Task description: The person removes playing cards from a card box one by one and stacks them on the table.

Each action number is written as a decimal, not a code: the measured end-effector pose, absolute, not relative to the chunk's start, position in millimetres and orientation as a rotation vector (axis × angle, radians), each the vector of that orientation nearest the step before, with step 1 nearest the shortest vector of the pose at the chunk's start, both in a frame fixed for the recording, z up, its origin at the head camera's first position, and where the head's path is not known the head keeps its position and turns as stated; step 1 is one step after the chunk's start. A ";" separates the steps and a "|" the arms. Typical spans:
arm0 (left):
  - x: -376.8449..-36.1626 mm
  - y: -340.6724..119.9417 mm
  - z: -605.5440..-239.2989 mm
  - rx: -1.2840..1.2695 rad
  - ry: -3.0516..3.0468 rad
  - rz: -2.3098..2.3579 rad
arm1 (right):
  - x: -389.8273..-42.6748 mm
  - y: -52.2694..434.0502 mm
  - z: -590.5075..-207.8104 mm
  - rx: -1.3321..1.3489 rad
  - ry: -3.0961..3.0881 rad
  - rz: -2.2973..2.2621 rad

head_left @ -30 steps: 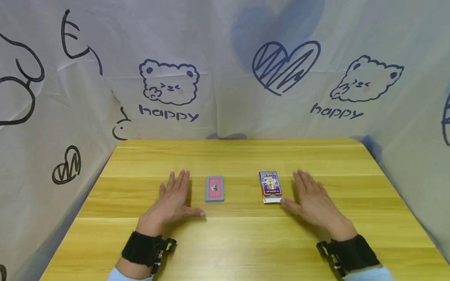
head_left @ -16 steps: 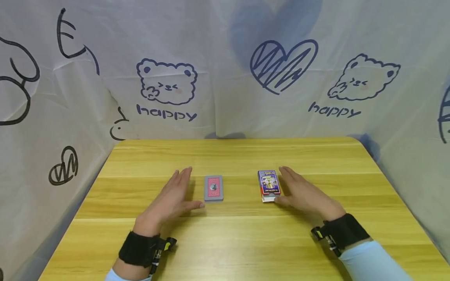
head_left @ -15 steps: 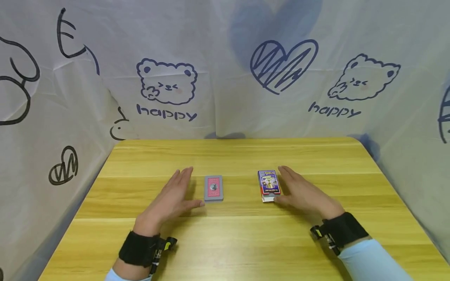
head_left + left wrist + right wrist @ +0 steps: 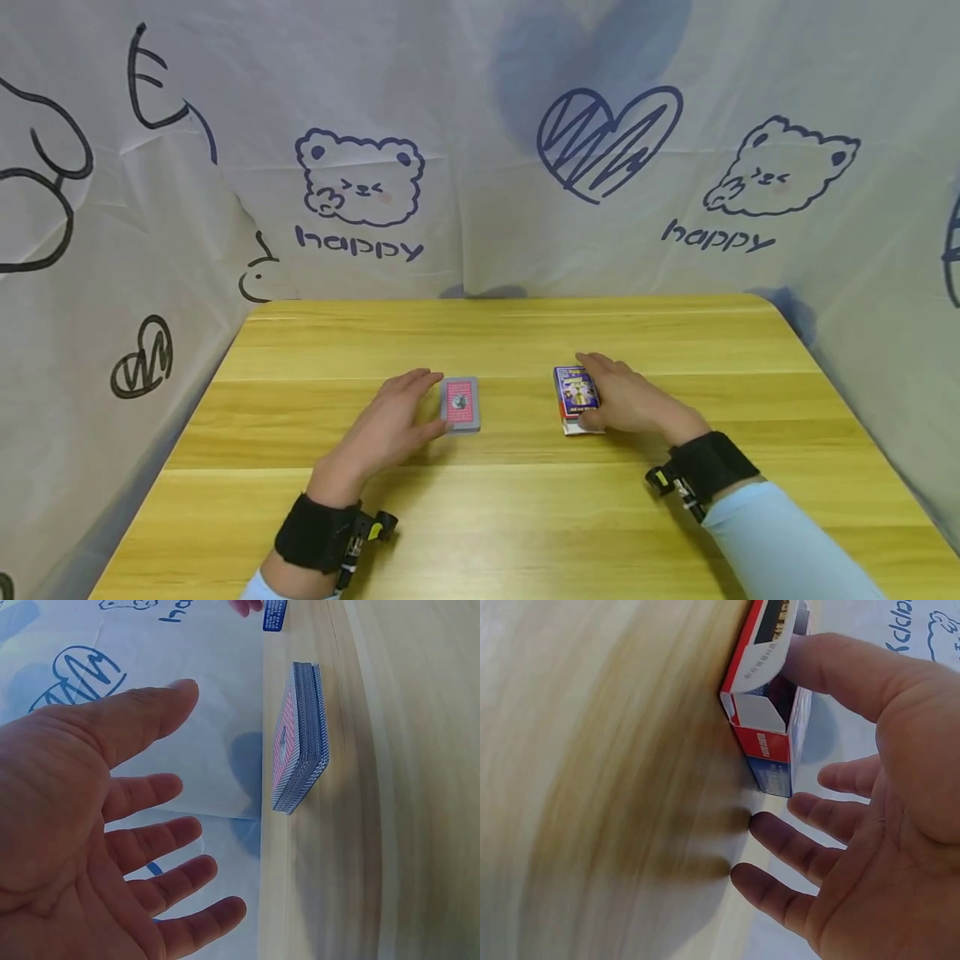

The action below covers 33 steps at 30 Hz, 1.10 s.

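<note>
My left hand (image 4: 390,429) sits just beside the card deck (image 4: 460,404) on the tabletop (image 4: 510,508), fingers spread and relaxed; the left wrist view shows a gap between my fingers (image 4: 161,859) and the deck, so nothing is gripped yet. My right hand (image 4: 626,400) has the thumb laid against the open end of the card box (image 4: 576,398), the other fingers loosely extended beside it, not closed around it. The box flap stands open. Risks, in my judgement: the loose stack could fan or slide if I pinch it unevenly, and thumb pressure could crease the flap or push the box away.
</note>
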<state>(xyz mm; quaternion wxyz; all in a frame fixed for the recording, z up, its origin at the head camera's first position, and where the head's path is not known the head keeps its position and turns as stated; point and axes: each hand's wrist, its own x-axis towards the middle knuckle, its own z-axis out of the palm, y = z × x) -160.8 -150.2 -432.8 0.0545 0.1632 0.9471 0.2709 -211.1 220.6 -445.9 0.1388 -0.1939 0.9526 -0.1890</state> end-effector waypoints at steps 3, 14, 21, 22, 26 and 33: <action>-160.2 -150.8 -432.3 0.481 2.886 0.814 | -212.0 219.7 -445.7 -0.549 2.754 -0.524; -160.7 -153.6 -433.5 0.456 2.881 0.795 | -211.4 221.3 -448.2 -0.574 2.765 -0.501; -161.0 -154.4 -434.0 0.474 2.880 0.804 | -208.8 222.6 -449.4 -0.563 2.776 -0.492; -161.1 -154.5 -434.1 0.475 2.879 0.804 | -208.7 222.9 -449.6 -0.560 2.777 -0.492; -161.4 -154.4 -434.6 0.476 2.879 0.806 | -209.1 223.8 -451.3 -0.555 2.780 -0.499; -161.0 -152.3 -433.6 0.475 2.886 0.815 | -207.7 225.0 -454.3 -0.562 2.793 -0.505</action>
